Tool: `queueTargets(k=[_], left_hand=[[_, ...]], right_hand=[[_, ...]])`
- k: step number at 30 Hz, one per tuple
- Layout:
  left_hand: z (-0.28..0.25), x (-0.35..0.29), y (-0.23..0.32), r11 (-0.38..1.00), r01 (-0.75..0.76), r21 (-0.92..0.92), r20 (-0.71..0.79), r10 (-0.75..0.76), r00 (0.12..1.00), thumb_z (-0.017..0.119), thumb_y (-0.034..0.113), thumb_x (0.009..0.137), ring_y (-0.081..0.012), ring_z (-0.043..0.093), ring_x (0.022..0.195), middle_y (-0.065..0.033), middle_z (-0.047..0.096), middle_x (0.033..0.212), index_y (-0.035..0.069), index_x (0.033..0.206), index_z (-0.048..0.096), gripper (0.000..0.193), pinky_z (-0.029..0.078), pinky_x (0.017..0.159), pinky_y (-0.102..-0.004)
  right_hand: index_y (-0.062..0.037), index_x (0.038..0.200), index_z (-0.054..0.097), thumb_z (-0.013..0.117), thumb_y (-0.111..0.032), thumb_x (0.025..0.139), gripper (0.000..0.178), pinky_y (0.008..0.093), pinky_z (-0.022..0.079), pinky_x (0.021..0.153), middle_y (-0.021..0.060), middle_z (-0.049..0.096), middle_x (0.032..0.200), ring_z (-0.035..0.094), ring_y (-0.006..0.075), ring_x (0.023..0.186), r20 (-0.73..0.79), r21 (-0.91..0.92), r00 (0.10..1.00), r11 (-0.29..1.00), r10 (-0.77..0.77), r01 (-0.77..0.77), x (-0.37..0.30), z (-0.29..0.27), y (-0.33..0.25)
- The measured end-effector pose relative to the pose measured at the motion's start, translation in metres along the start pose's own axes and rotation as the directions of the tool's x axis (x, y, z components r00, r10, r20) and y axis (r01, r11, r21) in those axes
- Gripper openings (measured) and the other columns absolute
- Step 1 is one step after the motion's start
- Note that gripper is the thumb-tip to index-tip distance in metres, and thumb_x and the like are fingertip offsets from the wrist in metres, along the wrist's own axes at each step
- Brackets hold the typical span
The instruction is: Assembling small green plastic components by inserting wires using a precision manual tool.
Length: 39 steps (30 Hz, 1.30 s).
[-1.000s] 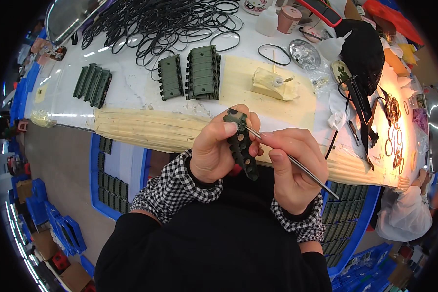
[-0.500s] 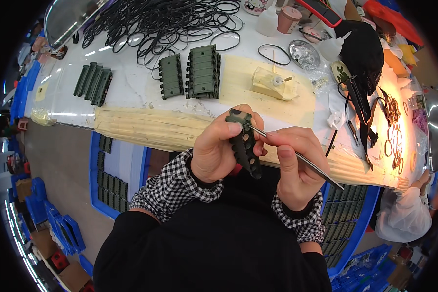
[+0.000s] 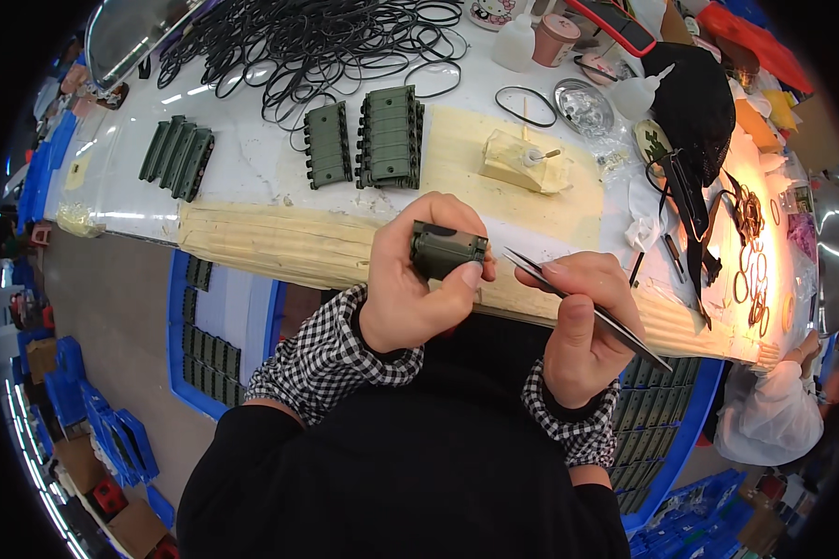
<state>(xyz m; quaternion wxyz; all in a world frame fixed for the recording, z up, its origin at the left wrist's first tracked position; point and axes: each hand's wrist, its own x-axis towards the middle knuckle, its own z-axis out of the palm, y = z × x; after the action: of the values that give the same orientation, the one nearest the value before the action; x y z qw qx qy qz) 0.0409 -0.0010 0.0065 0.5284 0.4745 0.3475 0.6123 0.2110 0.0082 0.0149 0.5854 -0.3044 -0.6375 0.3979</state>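
In front of my chest, my left hand grips a small dark green ribbed part, its thumb along the lower edge. A little to the right, my right hand is closed around slim metal tweezers. Their pointed tips face the part and stand apart from it. On the table beyond lie a stack of green ribbed parts, a smaller green piece and another green group farther left.
A heap of black rubber loops covers the back of the table. A taped block with a peg stands right of the stack. Squeeze bottles, a metal dish and a black cap lie farther right. Blue trays hold green parts below the table edge.
The tweezers have come away from the part, and my right hand has shifted slightly right. My left hand has turned the part from hanging lengthwise to lying broadside.
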Motion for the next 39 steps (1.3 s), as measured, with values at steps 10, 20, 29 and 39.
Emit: queueTargets(k=[10,20,29,39], left_hand=[[-0.005,0.003,-0.011,0.819,-0.405,0.406,0.060,0.418,0.906,0.066,0.001,0.064,-0.0137,0.053,0.067,-0.0094,0.057,0.082,0.000,0.088,0.055,0.026,0.043,0.062,-0.0244],[-0.003,0.002,-0.012,0.998,-0.048,0.028,0.004,0.048,0.999,0.060,0.002,0.077,-0.0119,0.055,0.072,-0.0071,0.056,0.085,0.000,0.092,0.052,0.017,0.046,0.068,-0.0267],[-0.011,0.023,-0.023,0.524,0.462,-0.716,0.242,-0.435,0.867,0.053,0.028,0.084,-0.0153,0.053,0.073,-0.0028,0.047,0.087,0.008,0.094,0.049,0.022,0.048,0.077,-0.0332],[-0.013,0.021,-0.025,0.425,0.496,-0.757,0.331,-0.404,0.852,0.053,0.028,0.085,-0.0151,0.052,0.072,-0.0025,0.047,0.087,0.008,0.094,0.049,0.023,0.049,0.076,-0.0333]], right_hand=[[0.0001,0.101,0.065,0.070,0.004,0.079,0.023,0.0275,0.050,0.073,0.0116,0.067,0.089,0.065,0.0195,0.081,0.099,-0.133,0.993,0.990,0.066,-0.053,0.012,0.016,-0.004],[0.0007,0.093,0.061,0.063,0.004,0.084,0.010,0.0265,0.047,0.071,0.0091,0.062,0.083,0.061,0.0176,0.077,0.066,-0.182,0.995,0.981,0.075,-0.062,0.018,0.016,0.004],[-0.0027,0.096,0.066,0.067,-0.002,0.082,0.013,0.0316,0.046,0.068,0.0098,0.064,0.083,0.058,0.0241,0.076,0.028,-0.710,0.970,0.679,-0.242,0.190,0.074,-0.014,0.035],[-0.0004,0.093,0.064,0.067,-0.002,0.085,0.009,0.0293,0.047,0.071,0.0081,0.065,0.084,0.060,0.0184,0.078,-0.081,-0.504,0.973,0.851,-0.217,0.147,0.068,-0.007,0.027]])
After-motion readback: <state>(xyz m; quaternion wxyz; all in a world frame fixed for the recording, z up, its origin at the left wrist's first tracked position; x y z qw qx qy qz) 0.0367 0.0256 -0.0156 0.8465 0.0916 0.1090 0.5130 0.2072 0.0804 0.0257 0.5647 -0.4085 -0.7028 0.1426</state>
